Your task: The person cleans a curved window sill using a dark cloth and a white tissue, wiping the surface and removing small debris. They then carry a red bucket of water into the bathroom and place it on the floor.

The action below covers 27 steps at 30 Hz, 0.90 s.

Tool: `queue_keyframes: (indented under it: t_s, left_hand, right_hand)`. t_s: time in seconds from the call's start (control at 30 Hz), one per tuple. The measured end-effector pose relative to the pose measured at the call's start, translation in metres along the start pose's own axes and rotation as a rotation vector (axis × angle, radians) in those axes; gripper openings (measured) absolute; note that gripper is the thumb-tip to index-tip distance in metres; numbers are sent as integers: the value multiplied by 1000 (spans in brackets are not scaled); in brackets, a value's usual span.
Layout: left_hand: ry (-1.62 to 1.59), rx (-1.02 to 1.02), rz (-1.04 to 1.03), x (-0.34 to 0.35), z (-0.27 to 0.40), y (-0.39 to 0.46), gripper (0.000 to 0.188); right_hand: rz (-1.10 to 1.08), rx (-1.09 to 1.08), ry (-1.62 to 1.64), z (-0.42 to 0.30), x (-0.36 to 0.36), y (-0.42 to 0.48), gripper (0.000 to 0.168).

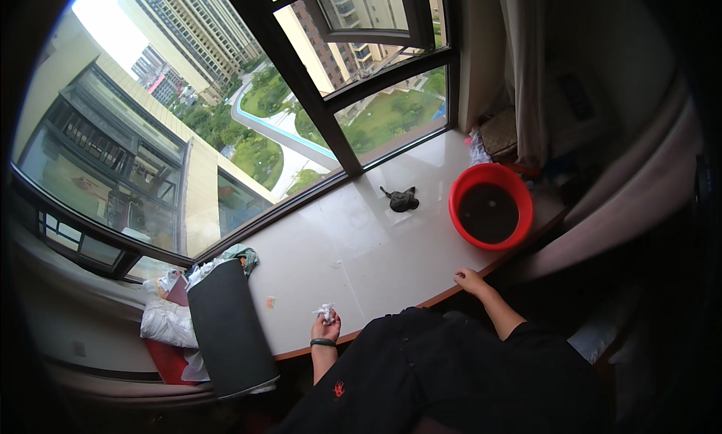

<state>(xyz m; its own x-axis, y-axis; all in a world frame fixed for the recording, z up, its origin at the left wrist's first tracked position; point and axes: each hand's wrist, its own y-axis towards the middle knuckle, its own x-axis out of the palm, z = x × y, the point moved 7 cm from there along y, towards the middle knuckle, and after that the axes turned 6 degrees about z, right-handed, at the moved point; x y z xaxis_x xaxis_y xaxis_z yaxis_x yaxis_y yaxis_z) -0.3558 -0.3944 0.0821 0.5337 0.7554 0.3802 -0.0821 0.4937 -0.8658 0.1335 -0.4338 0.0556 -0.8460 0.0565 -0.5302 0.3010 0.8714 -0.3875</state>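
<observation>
Crumpled white tissue or paper (325,311) is held in my left hand (328,327), palm up at the front edge of the pale window sill (304,253). A dark bangle circles that wrist. Over the sill's wooden edge, farther right, my right hand (469,280) has its fingers curled; nothing shows in it. Beyond it, a red plastic basin (526,208) holds dark water. A wrung, dark wet cloth (403,200) lies on the sill near the window. Small scraps and a little orange-and-white sticker (271,302) are on the surface.
At the left end a dark grey rolled mat or panel (228,327) stands beside white plastic bags (168,323) and a green cloth (246,259). Behind the basin are a brown woven bag (497,134) and a curtain (527,73). A window pane (366,11) is swung outward.
</observation>
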Motion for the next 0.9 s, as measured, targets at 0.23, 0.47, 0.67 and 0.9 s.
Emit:
queue_keyframes:
  t_s: [0.23,0.47,0.67,0.9]
  left_hand:
    - [-27,89,-35,34,-27,-27,29]
    - [-59,302,174,9,-38,-46,18]
    - [-91,266,264,-1,-75,-70,10]
    - [-153,244,229,-10,-79,-80,10]
  right_hand:
    - [-42,70,88,58,-9,33,35]
    - [-252,40,73,20,-7,44,36]
    - [-280,-73,-33,37,-24,65,38]
    - [-348,-92,-71,36,-30,81,35]
